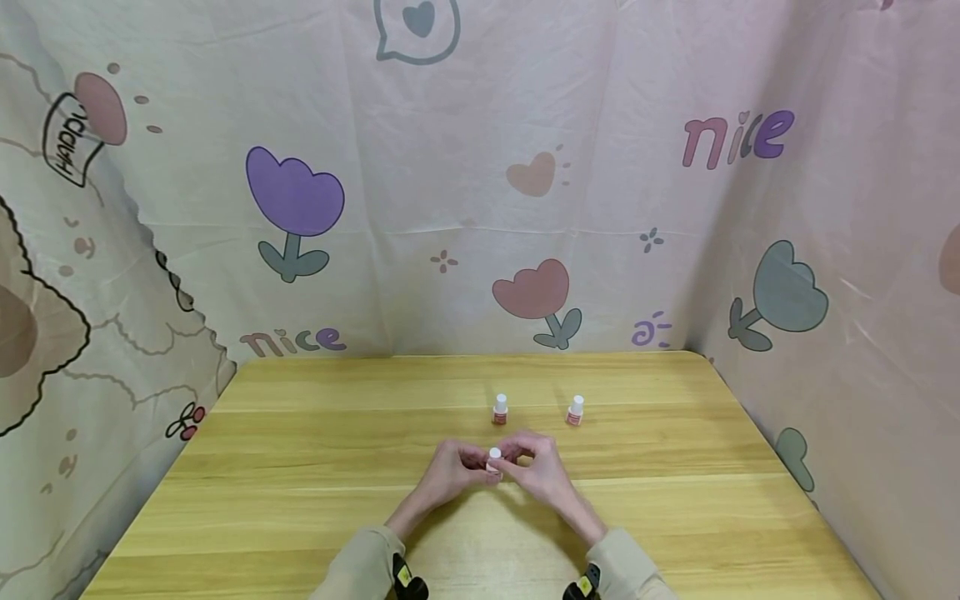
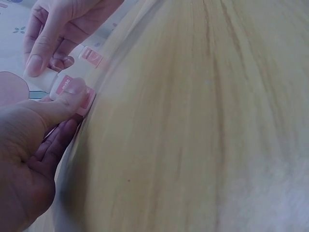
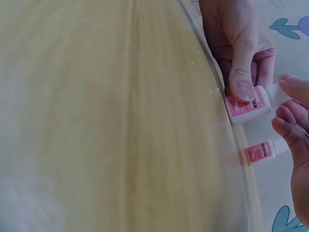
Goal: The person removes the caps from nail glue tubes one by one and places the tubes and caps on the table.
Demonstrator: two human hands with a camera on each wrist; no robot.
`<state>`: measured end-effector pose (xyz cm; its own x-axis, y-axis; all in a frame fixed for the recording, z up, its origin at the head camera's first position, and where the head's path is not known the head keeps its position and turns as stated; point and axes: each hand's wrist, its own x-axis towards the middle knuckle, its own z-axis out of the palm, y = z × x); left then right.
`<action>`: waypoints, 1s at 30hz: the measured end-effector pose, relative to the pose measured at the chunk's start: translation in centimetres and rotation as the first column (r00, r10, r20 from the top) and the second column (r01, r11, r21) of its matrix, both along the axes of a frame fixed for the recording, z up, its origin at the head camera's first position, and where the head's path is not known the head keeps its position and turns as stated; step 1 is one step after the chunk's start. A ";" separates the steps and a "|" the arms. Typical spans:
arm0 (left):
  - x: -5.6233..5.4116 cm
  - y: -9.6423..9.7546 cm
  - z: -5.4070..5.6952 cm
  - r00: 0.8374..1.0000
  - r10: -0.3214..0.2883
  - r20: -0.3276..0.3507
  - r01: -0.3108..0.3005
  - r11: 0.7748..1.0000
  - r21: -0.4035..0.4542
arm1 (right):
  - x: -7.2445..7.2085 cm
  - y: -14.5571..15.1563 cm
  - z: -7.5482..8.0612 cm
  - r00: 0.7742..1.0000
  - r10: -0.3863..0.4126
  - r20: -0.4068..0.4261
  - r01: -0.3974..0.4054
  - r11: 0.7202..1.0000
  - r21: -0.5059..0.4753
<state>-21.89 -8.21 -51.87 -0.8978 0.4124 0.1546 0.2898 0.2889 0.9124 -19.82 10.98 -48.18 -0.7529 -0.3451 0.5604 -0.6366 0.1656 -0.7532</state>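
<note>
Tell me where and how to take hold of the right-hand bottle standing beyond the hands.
Pinch the right-hand bottle around its labelled body, below the narrower white cap. Coming from the right with the right hand looks best: the bottle stands upright, and the other standing bottle is on its left. That hand must first release the held bottle.

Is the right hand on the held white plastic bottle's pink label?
No, the right hand pinches the white cap; the left hand holds the label.

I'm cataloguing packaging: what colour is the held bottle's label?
The label is mainly pink; it shows best in the right wrist view.
</note>
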 end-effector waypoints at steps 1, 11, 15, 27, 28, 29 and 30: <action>0.0 0.0 0.0 1.000 0.000 0.001 0.000 1.000 -0.002 | 0.0 0.0 0.0 1.000 0.004 -0.009 -0.004 1.000 -0.001; 0.0 0.0 0.2 1.000 -0.003 -0.003 0.003 1.000 -0.007 | -0.2 0.2 0.0 0.999 0.020 0.030 -0.020 1.000 0.016; 0.1 0.0 0.1 1.000 -0.004 -0.013 0.004 1.000 -0.001 | -0.9 0.4 -1.4 0.994 -0.014 0.106 0.010 0.999 0.034; 0.1 0.1 0.0 1.000 -0.003 -0.026 0.003 1.000 -0.005 | -1.6 0.5 -2.5 0.994 -0.039 0.106 0.035 0.999 0.037; 0.1 0.1 0.0 1.000 -0.002 -0.026 0.002 1.000 -0.008 | -1.6 0.5 -2.5 0.994 -0.037 0.105 0.033 0.999 0.038; 0.1 0.1 0.0 1.000 -0.001 -0.025 0.001 1.000 -0.009 | -1.5 0.6 -2.4 0.994 -0.034 0.104 0.030 0.999 0.039; 0.0 0.1 0.0 1.000 -0.001 -0.025 0.001 1.000 -0.009 | -1.5 0.6 -2.4 0.994 -0.031 0.104 0.027 0.999 0.042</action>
<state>-21.87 -8.15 -51.90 -0.8933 0.4150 0.1729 0.3125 0.2968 0.9023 -21.37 11.56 -50.61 -0.8166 -0.3429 0.4644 -0.5494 0.2148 -0.8075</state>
